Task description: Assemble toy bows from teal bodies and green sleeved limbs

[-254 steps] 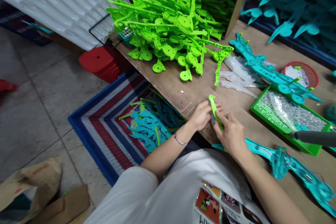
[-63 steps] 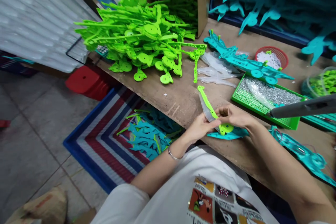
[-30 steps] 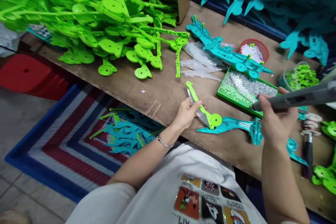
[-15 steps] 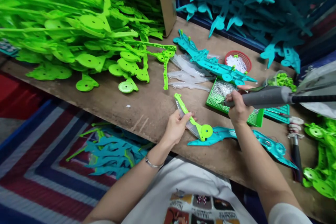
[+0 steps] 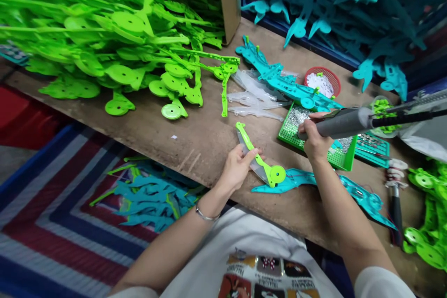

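Observation:
Between the thumb and fingers of my left hand is a green plastic part with a round disc at its lower end, and a clear plastic piece lies along it. My right hand is wrapped round a grey power screwdriver, whose tip end is over a green tray of small metal screws. A long teal plastic part lies at the table's front edge, partly under the green part and my right forearm. Behind the tray rests another teal part with small green pegs.
A large heap of green parts covers the left of the table. Clear pieces, a red basket and a teal tray lie around the middle and right. Teal parts fill a crate behind; more lie in a lined bin below.
The view has shifted slightly, so most things sit a little further right. My left hand keeps the green part; the screwdriver in my right hand stays over the screw tray, its body tilted a little differently.

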The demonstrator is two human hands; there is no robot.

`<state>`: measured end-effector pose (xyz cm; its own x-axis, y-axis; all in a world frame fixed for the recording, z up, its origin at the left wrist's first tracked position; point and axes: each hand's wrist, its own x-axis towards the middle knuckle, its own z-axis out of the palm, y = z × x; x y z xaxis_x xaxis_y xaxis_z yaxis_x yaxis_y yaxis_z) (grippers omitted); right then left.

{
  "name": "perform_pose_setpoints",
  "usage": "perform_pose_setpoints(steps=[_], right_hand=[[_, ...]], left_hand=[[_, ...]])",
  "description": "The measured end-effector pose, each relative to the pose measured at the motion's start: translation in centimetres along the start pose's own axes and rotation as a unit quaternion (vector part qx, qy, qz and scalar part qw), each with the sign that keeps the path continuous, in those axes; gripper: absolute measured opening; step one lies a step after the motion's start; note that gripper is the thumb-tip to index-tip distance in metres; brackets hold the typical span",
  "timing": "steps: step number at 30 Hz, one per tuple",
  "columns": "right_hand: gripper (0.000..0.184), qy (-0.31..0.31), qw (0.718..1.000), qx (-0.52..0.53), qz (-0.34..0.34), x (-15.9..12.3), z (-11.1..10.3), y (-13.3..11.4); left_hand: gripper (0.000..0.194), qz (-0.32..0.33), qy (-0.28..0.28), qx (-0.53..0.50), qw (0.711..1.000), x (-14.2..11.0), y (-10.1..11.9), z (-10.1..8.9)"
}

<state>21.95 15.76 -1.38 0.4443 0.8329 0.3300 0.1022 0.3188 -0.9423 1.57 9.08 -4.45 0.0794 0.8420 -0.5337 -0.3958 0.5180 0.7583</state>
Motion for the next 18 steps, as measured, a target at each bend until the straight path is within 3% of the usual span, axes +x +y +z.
perform_pose_setpoints(steps=[3,7,9,12,18], right_hand=[[0.026,0.004,1.0,0.002,-0.017,0.3,0.2,-0.7],[0.021,0.023,0.998,0.047,-0.035,-1.1,0.2,-4.2],[0.022,-0.012,0.997,0.074,-0.011,-3.0,0.0,-6.5],[0.022,-0.113,0.988,0.097,0.037,-6.9,-0.7,-9.1],[0.023,-0.182,0.979,0.081,0.041,-11.4,-1.6,-9.2]], left_hand=[[0.062,0.0,-0.001,-0.003,1.0,0.1,0.0,0.1],[0.061,0.011,0.001,0.0,1.0,0.2,-0.1,0.2],[0.059,0.019,0.0,0.002,1.0,0.2,-0.2,0.2],[0.054,0.025,-0.009,0.0,1.0,0.1,-0.3,0.2],[0.046,0.033,-0.022,-0.002,0.999,-0.1,-0.4,0.1]])
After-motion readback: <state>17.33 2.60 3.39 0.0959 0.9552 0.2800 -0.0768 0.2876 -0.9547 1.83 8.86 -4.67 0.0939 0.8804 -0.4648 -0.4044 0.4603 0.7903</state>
